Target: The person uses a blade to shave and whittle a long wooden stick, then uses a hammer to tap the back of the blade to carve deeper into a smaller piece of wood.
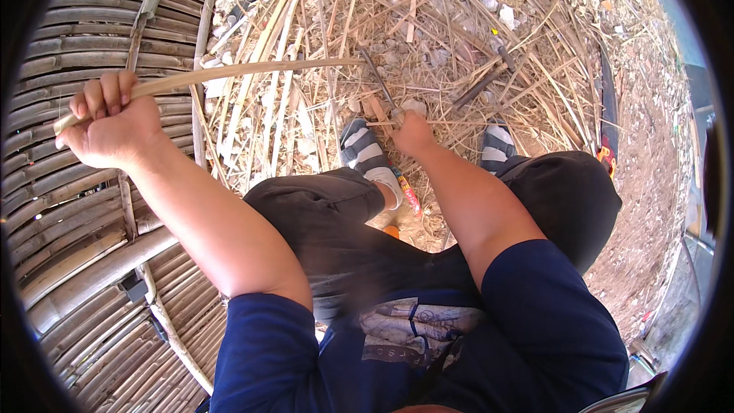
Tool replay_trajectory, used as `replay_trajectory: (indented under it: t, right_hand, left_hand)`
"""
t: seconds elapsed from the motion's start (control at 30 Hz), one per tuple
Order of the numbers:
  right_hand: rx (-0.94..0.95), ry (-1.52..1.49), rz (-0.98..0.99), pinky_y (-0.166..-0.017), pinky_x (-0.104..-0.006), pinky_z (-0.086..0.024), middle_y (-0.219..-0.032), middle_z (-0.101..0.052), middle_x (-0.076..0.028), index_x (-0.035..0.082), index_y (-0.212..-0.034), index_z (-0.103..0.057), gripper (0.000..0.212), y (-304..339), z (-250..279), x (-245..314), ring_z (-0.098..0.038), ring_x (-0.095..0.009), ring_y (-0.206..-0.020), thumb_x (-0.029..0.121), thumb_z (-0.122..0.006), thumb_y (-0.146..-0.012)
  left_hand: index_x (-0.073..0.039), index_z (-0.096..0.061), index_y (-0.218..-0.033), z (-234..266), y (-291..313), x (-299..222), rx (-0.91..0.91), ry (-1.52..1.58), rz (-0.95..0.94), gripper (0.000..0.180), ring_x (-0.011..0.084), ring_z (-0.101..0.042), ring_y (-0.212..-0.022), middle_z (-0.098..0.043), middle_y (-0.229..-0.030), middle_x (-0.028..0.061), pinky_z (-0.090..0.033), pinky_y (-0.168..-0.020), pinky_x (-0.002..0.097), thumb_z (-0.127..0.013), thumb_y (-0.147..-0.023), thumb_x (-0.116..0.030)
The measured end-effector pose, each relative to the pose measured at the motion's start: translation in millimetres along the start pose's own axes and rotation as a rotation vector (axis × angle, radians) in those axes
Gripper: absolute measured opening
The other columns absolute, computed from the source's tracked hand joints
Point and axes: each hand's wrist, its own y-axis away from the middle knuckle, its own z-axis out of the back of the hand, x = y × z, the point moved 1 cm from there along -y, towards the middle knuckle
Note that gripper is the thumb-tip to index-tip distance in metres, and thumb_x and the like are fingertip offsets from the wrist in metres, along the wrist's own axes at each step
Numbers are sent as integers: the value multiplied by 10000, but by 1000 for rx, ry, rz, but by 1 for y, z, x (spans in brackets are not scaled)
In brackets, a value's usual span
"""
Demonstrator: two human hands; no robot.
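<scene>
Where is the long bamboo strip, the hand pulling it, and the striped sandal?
bamboo strip (252, 70), head view, middle of the pale strip's length.
left hand (107, 126), head view, back of the fist closed round the strip's end.
striped sandal (365, 151), head view, straps on top of the foot.

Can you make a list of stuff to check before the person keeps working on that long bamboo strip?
1. Left hand gripping the strip: ok, fingers wrapped around its end.
2. Right hand holding a blade at the strip's far end: cannot tell, the tool is thin and partly hidden.
3. Strip in one piece: ok, no break visible.
4. Feet away from the blade: not ok, the left shoe sits right beside the right hand.
5. Ground tidy: not ok, shavings lie everywhere.
</scene>
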Motion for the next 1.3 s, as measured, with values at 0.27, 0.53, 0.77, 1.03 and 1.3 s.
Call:
replay_trajectory:
  t: [0.27, 0.53, 0.77, 1.03, 1.3]
  right_hand:
    - [45, -32, 21, -901, -493, -540, -1034, -691, -304, -63, -1184, -588, 463, 16, -5, 26, -674, -450, -1005, 238, -661, -840]
    - [-113, -93, 69, -894, -506, -529, -1012, -687, -312, -65, -1147, -590, 462, 18, 0, 16, -667, -459, -998, 243, -676, -813]
    - [-25, -133, 92, -844, -495, -532, -955, -679, -319, -61, -1066, -610, 423, 13, -6, 12, -669, -462, -952, 248, -689, -787]
    - [111, -79, 82, -900, -494, -520, -1044, -681, -309, -53, -1121, -609, 457, 15, -12, 16, -659, -450, -1020, 258, -682, -794]
    - [64, -177, 115, -856, -482, -525, -951, -678, -315, -82, -1010, -611, 424, 13, -14, 26, -670, -453, -944, 264, -674, -773]
  left_hand:
    - [-148, -418, -693, 14, -12, -38, -137, -98, -112, 373, 115, -207, -474, -261, -562, -35, -196, -481, 298, -382, -985, -378]
    - [-144, -421, -667, 11, -9, -93, -59, -76, -105, 282, 113, -217, -468, -270, -550, -32, -206, -483, 291, -442, -903, -297]
    - [-106, -321, -603, -10, -1, -109, 15, -112, -145, 183, 132, -178, -472, -205, -574, 7, -183, -481, 320, -404, -766, -122]
    - [-77, -365, -618, -46, 17, -83, -124, -353, -240, 197, 151, -189, -507, -225, -613, 26, -196, -502, 324, -431, -787, -154]
    - [-100, -404, -611, -54, 25, -80, -41, -236, -200, 232, 136, -219, -493, -260, -611, 2, -204, -495, 310, -500, -786, -216]
